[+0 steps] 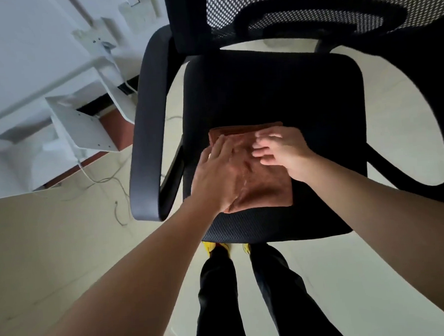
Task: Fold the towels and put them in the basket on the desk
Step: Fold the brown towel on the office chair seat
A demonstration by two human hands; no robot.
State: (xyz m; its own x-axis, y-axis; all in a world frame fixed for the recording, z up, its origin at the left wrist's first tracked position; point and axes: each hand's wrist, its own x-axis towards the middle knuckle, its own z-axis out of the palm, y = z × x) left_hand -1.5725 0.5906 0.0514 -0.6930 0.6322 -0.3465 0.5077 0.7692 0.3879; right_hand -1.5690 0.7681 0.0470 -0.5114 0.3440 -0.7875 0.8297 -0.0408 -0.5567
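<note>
As things stand now: one brown towel (265, 188) lies folded into a compact, near-square pad, so the folding looks all but done. Lifting it and carrying it to the basket is left, as I judge it.
Not shown: no basket, no surface top and no other towels are in view, so how many towels remain cannot be told.
Legs: dark trousers (218, 298) stand nearest the camera, with yellow shoes (209, 246) just under the seat's front edge.
Left hand (216, 173): released and flat, fingers straight, palm down on the towel's left half, pressing it and grasping nothing.
Right hand (283, 151): blurred, with fingers loose and spread above the towel's far right part. It holds nothing. Whether it touches the cloth I cannot tell.
Towel: it sits on the front half of the seat, under both hands. Its near right corner and a strip of its far edge are uncovered, and creases run between the hands.
Seat (270, 87): black and padded, with a mesh front lip. Its back half lies beyond the towel.
Armrest (148, 136): black loop just left of the left hand.
Backrest (309, 4): black-and-white mesh, farthest on the chair.
Floor (63, 229): pale, with a thin cable (118, 184) left of the chair.
Frame (83, 124): white metal, far left.
</note>
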